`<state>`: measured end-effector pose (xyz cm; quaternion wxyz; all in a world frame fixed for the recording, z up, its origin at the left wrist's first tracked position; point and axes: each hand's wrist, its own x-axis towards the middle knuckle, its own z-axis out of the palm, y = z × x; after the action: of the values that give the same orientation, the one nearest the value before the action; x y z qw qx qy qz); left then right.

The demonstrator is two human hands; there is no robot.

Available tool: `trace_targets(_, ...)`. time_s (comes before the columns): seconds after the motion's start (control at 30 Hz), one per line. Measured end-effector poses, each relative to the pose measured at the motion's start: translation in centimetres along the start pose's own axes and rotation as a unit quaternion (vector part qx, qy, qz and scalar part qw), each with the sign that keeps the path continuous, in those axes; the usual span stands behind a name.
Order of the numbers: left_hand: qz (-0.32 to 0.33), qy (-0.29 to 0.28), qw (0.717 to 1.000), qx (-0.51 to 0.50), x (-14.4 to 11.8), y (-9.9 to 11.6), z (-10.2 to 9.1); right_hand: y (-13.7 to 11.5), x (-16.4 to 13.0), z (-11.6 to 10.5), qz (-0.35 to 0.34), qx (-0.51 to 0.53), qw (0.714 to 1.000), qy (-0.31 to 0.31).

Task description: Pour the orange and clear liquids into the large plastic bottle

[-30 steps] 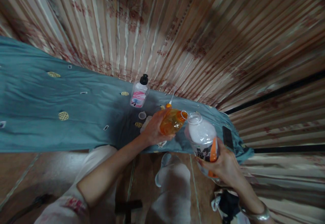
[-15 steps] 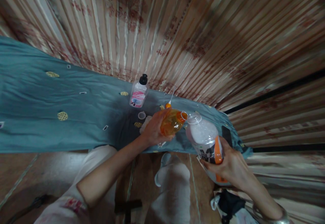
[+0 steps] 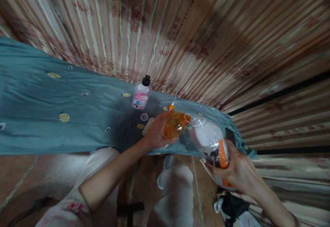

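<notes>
Left hand (image 3: 160, 129): grips amber bottle (image 3: 175, 125), tilted | Right hand (image 3: 235, 167): grips large labelled bottle (image 3: 209, 140), tilted | Location: mouths adjacent over teal cloth (image 3: 87, 124), contact unclear | Step: apparently decanting | Next: calls for steady, aligned necks

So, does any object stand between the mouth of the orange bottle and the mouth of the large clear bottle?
Nothing visible does. The orange bottle, in the left hand, is tilted, its mouth beside that of the large clear bottle, in the right hand; whether the rims touch is unclear.
</notes>
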<state>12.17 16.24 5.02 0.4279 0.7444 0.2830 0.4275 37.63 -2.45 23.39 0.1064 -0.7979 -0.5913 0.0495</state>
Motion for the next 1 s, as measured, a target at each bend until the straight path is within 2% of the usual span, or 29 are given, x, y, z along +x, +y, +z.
trace_targets(0.4, -0.008, -0.005, 1.000, -0.008, -0.1, 0.9, -0.2, 0.6, 0.2, -0.6, -0.010, -0.029, 0.999, -0.014)
trace_targets(0.63, -0.035, -0.026, 0.999, 0.026, 0.1, 0.9, -0.2, 0.6, -0.1, -0.9, -0.035, -0.026, 0.999, -0.017)
trace_targets(0.8, -0.024, -0.012, 0.999, 0.034, 0.1, 0.5, 0.0, 0.4, -0.2, -1.7, -0.025, -0.021, 0.999, -0.035)
trace_targets(1.0, -0.012, 0.004, 0.999, 0.034, -0.1, 0.4, 0.1, 0.6, 0.0, -2.0, -0.048, -0.048, 0.997, -0.035)
